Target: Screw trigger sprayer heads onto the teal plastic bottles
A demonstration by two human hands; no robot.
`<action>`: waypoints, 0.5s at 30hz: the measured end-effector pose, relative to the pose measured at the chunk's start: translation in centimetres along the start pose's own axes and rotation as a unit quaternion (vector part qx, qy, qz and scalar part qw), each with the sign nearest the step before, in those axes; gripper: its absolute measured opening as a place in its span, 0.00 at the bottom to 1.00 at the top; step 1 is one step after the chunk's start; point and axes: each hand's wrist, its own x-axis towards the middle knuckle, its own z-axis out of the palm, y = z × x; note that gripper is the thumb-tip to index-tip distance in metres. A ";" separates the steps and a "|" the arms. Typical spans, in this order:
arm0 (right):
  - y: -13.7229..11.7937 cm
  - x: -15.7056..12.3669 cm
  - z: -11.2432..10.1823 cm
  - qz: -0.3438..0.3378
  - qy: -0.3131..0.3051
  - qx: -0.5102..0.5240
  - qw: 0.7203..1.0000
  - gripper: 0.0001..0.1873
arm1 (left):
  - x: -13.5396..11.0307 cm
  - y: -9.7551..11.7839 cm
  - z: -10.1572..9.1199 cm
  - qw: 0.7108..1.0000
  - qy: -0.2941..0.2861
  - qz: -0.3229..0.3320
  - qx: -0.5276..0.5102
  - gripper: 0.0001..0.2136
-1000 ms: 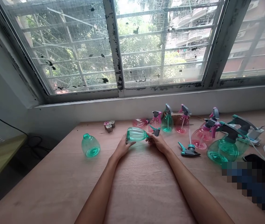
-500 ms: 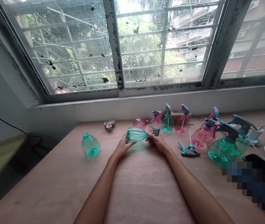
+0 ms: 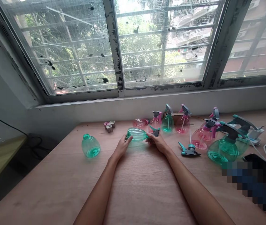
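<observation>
A green ribbed spray bottle (image 3: pixel 136 134) lies sideways between my hands, just above the table. Its base is in my left hand (image 3: pixel 122 146), fingers behind and thumb on the near side. My right hand (image 3: pixel 156 142) is closed around the neck end, where the grey and teal trigger head (image 3: pixel 155 132) sticks out past the fingers. The fingers hide the joint between bottle and head. To the left stands a green bottle without a head (image 3: pixel 91 146). A loose grey and teal spray head (image 3: pixel 190 151) lies right of my right hand.
Behind my hands stand pink spray bottles (image 3: pixel 182 123) and a green one (image 3: pixel 168 122); another pink bottle (image 3: pixel 140 122) lies down. Larger spray bottles (image 3: pixel 226 148) crowd the right, near a phone (image 3: pixel 254 158) and white charger (image 3: pixel 256 134). Small blocks (image 3: pixel 109 128) sit at the back.
My left thumb has shifted left along the bottle toward its base. The right hand and the bottle have stayed almost where they were.
</observation>
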 end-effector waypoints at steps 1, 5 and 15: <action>0.0 0.0 0.0 -0.001 -0.002 0.000 1.000 0.21 | 0.0 0.0 0.0 1.000 0.000 0.001 0.001 0.18; -0.1 -0.1 -0.1 -0.003 -0.002 0.002 1.000 0.20 | 0.0 -0.2 0.0 1.000 -0.008 0.012 0.003 0.19; -0.2 -0.1 0.1 0.001 -0.005 -0.004 1.000 0.20 | 0.3 -1.2 -0.3 1.000 0.013 0.000 0.020 0.15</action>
